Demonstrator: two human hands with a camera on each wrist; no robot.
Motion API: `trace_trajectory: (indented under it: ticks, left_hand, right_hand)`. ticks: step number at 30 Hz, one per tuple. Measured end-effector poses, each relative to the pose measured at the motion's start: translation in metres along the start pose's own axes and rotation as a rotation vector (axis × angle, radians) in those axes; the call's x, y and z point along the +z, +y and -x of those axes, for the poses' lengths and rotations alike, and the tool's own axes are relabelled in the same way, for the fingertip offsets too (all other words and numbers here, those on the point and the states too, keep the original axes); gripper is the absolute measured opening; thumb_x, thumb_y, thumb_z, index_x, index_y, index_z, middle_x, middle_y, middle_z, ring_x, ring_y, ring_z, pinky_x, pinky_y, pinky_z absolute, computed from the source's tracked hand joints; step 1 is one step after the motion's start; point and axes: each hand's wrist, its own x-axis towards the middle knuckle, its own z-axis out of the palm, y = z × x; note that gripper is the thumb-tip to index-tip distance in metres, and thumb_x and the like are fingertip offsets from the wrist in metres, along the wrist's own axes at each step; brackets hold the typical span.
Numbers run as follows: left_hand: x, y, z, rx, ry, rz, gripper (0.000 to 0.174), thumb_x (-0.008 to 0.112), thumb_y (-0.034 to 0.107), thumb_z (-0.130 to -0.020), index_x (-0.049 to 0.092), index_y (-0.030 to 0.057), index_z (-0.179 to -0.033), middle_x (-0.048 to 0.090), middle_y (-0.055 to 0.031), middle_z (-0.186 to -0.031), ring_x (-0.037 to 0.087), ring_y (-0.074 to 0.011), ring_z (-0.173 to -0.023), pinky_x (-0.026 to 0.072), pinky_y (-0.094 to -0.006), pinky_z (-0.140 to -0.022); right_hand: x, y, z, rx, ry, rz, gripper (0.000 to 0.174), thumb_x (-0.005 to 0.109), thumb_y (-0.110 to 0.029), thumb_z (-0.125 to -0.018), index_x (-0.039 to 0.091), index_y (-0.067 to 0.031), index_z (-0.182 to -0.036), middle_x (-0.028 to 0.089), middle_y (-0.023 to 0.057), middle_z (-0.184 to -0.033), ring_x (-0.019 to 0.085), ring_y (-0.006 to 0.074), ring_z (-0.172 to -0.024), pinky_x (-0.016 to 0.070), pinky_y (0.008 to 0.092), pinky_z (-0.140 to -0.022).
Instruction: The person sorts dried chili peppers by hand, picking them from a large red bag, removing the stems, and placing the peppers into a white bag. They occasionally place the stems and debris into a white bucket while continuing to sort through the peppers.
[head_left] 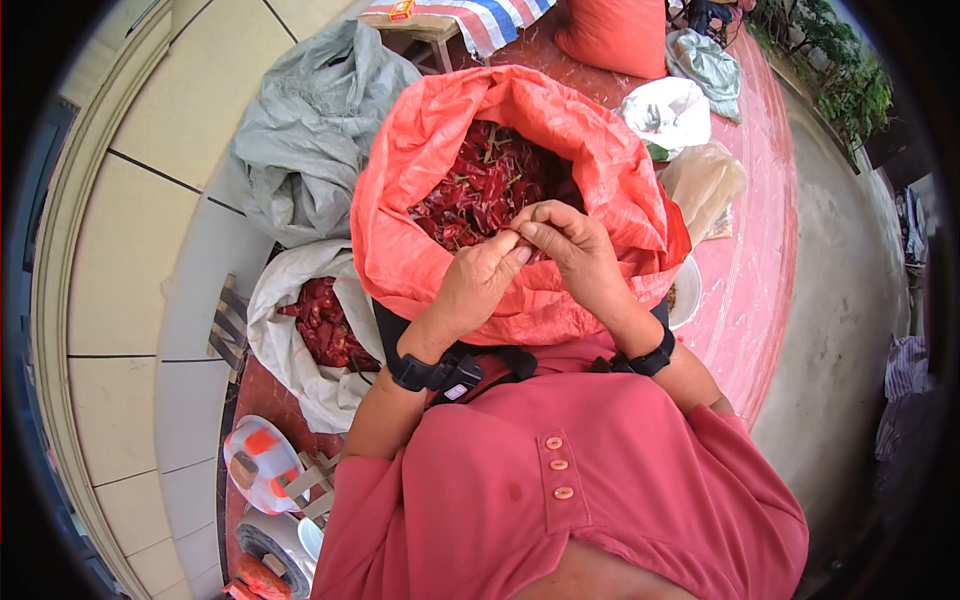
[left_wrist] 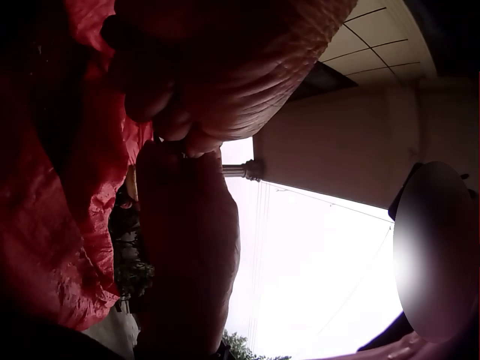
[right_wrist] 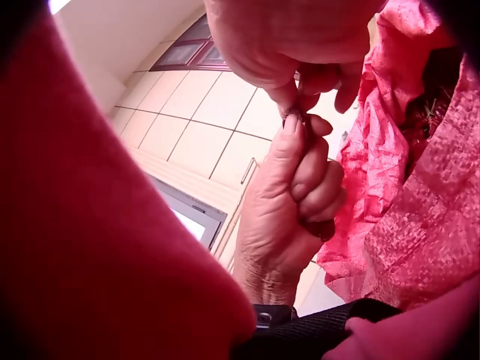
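Note:
Both hands meet at the fingertips over the near rim of a large red woven sack [head_left: 410, 265] of dried red chilies [head_left: 480, 190]. The left hand [head_left: 470, 285] has its fingers curled, with a dark red chili [right_wrist: 322, 229] partly showing under them in the right wrist view. Against it, the right hand [head_left: 580, 255] pinches with thumb and forefinger at a small dark piece, likely a chili's stem end, mostly hidden by fingers. In the left wrist view the left hand [left_wrist: 240, 75] is above the right hand [left_wrist: 187, 240], both in shadow.
A white sack [head_left: 275, 310] of red chilies stands left of the red one, below a grey sack [head_left: 300, 140]. A white bowl [head_left: 687, 292] and plastic bags [head_left: 705, 180] lie to the right. A patterned basin [head_left: 262, 462] is at the lower left.

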Motion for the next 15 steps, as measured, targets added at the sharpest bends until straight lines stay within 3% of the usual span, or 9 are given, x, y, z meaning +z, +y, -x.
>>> trace_trajectory:
  ticks: [6, 8, 9, 12, 15]
  left_hand:
    - [-0.01, -0.002, 0.008, -0.038, -0.136, -0.142, 0.026, 0.052, 0.021, -0.098, 0.056, 0.001, -0.114, 0.06, -0.0162, -0.084, 0.06, -0.0226, -0.073, 0.0468, -0.0335, -0.066]
    - [-0.009, -0.002, 0.009, 0.038, -0.079, -0.117, 0.022, 0.054, 0.021, -0.096, 0.057, 0.0021, -0.107, 0.061, -0.0185, -0.079, 0.062, -0.0317, -0.072, 0.0475, -0.0396, -0.063]
    - [-0.007, -0.002, 0.009, 0.075, -0.048, -0.105, 0.02, 0.055, 0.021, -0.095, 0.057, 0.0027, -0.104, 0.061, -0.0196, -0.076, 0.064, -0.0363, -0.072, 0.0478, -0.0426, -0.061]
    - [0.004, -0.02, 0.007, 0.091, 0.074, 0.114, 0.023, 0.056, 0.022, -0.095, 0.058, 0.0021, -0.107, 0.062, -0.0194, -0.078, 0.065, -0.0333, -0.072, 0.0484, -0.0403, -0.062]
    - [0.0, -0.011, 0.008, 0.029, 0.045, 0.043, 0.024, 0.056, 0.022, -0.095, 0.059, 0.0011, -0.107, 0.063, -0.0194, -0.079, 0.066, -0.0309, -0.074, 0.049, -0.0383, -0.063]
  right_hand:
    - [-0.008, -0.007, 0.0, 0.28, -0.101, -0.124, 0.011, 0.058, -0.016, -0.095, 0.065, -0.0073, -0.098, 0.062, -0.0031, -0.092, 0.056, 0.007, -0.084, 0.0472, 0.0221, -0.076]
    - [-0.009, -0.004, 0.0, 0.39, -0.085, -0.241, 0.012, 0.059, -0.017, -0.094, 0.066, -0.0078, -0.097, 0.062, -0.0031, -0.091, 0.056, 0.007, -0.084, 0.0467, 0.0223, -0.077]
    - [-0.009, -0.001, 0.0, 0.36, -0.083, -0.207, 0.012, 0.059, -0.016, -0.094, 0.066, -0.0072, -0.097, 0.062, -0.003, -0.091, 0.056, 0.0069, -0.084, 0.0465, 0.0223, -0.076]
    - [-0.007, 0.002, -0.001, 0.255, -0.068, -0.106, 0.011, 0.059, -0.014, -0.094, 0.065, -0.0051, -0.097, 0.063, -0.002, -0.092, 0.056, 0.0072, -0.085, 0.0465, 0.0228, -0.077]
    - [-0.001, -0.002, 0.002, 0.108, -0.064, -0.029, 0.01, 0.058, -0.012, -0.095, 0.063, -0.0033, -0.097, 0.063, -0.0007, -0.093, 0.056, 0.0074, -0.085, 0.0469, 0.0238, -0.079]
